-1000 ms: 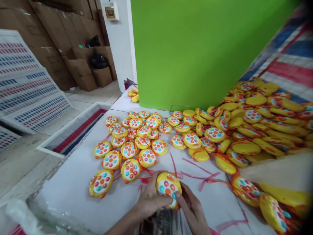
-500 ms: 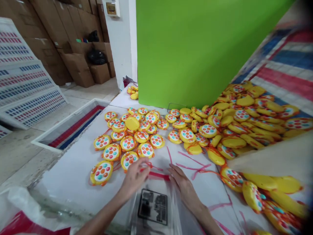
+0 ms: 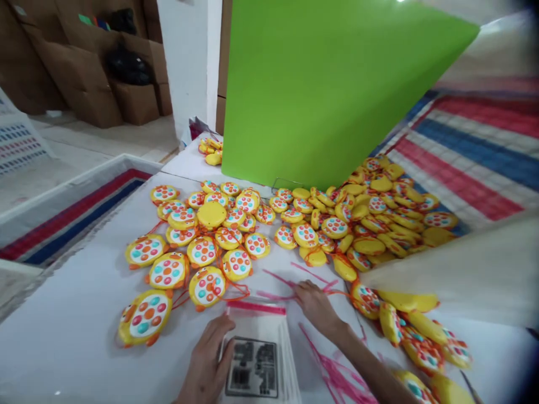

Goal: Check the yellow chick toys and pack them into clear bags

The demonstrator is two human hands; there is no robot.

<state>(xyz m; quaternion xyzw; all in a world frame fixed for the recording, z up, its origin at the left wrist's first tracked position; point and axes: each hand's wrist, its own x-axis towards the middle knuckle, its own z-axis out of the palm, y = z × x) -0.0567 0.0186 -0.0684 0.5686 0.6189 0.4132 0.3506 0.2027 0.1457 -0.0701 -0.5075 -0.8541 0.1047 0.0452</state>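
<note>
A stack of clear plastic bags (image 3: 282, 348) with a black printed label and a pink band along the top edge lies in front of me. My left hand (image 3: 208, 359) grips the stack's left edge, its thumb over the top bag. Right of the bags' top, my right hand (image 3: 318, 308) is closed, its fingertips at a thin pink plastic strip (image 3: 278, 279) among other strips. Yellow turtle-shaped toys (image 3: 145, 317) with coloured dots and orange cords lie beyond my left hand. More pink strips (image 3: 332, 370) lie beneath my right forearm.
A large heap of the same toys (image 3: 379, 224) covers the right side, beside a pale sheet (image 3: 455, 275) jutting in. A green panel (image 3: 337, 90) stands at the back of the white table (image 3: 76, 314). A white-rimmed bin (image 3: 84, 185) is at left, before cardboard boxes (image 3: 84, 84).
My hands have parted from the bag's top edge. The left has come back to the stack's left side; the right has moved out to the pink strips. The view has shifted.
</note>
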